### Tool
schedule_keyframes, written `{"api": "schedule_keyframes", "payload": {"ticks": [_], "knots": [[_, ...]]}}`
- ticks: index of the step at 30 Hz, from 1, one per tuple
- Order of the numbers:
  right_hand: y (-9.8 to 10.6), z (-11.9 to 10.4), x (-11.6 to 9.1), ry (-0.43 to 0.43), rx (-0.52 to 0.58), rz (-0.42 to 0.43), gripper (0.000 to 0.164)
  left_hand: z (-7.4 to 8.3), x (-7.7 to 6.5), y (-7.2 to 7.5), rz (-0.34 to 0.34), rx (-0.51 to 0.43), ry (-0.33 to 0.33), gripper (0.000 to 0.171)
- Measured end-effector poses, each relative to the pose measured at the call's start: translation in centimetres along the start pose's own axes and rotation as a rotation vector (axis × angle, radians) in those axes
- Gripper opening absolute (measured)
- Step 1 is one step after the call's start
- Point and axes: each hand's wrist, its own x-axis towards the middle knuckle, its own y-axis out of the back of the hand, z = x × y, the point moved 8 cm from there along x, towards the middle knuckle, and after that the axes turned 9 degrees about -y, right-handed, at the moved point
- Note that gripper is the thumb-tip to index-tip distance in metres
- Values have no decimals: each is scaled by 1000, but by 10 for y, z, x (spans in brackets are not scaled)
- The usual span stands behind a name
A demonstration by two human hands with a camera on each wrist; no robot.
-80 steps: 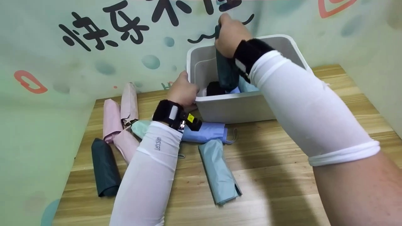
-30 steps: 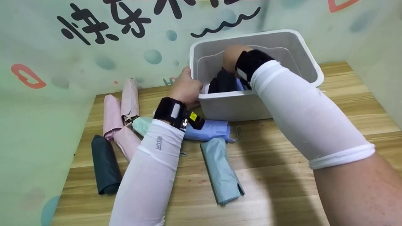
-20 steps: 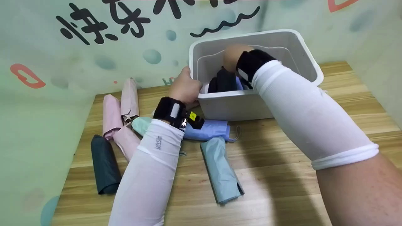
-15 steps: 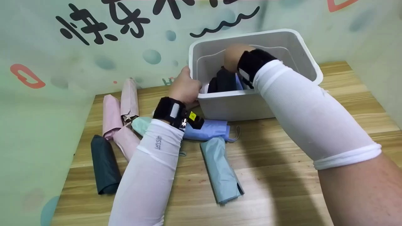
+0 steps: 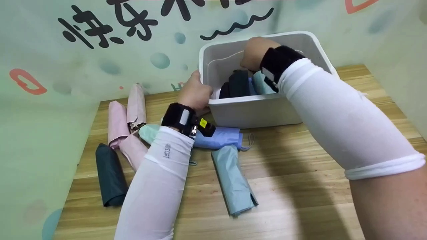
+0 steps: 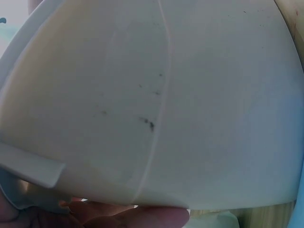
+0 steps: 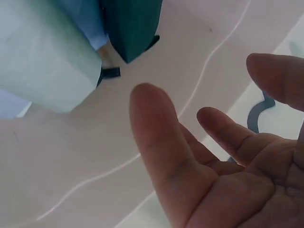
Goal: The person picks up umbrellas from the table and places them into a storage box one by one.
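Observation:
My left hand [image 5: 195, 93] grips the left rim of a light grey plastic bin [image 5: 253, 113]; in the left wrist view its fingers [image 6: 142, 218] lie along the bin's outer wall [image 6: 213, 118]. My right hand [image 5: 258, 53] is in the mouth of the bin. In the right wrist view that hand [image 7: 213, 175] has its fingers spread and nothing between them, apart from the folded umbrellas. A dark green umbrella [image 7: 135, 28] and a pale mint umbrella [image 7: 52, 61] show there. The head view shows a dark umbrella [image 5: 239, 84] in the bin's left part.
On the wooden floor left of the bin lie pink umbrellas [image 5: 117, 125] and a dark umbrella [image 5: 111, 176]. A blue umbrella [image 5: 220, 138] and a grey-teal umbrella [image 5: 235, 181] lie in front. A printed wall covering [image 5: 160, 76] stands behind the bin.
My right hand has lowered a dark umbrella into the bin and let go of it. It has now risen slightly and moved right. My left hand still grips the rim.

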Motion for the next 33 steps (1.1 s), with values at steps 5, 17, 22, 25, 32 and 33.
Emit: {"api": "schedule_keyframes", "payload": {"ticks": [5, 17, 22, 25, 32, 33], "knots": [[12, 13, -5, -6, -12, 17, 39, 0, -1, -1, 9, -6, 1, 60], [34, 61, -13, -96, 53, 44, 66, 2, -1, -2, 11, -17, 16, 62], [41, 84, -19, -135, 86, 62, 73, 3, 0, -1, 3, -6, 24, 64], [43, 96, -22, -155, 100, 69, 75, 2, 0, -1, 1, 3, 25, 64], [39, 122, -30, -201, 139, 76, 79, 1, 0, -1, -5, -3, 19, 62], [38, 125, -31, -207, 141, 75, 80, 1, 0, -1, -6, 4, 15, 62]]}}
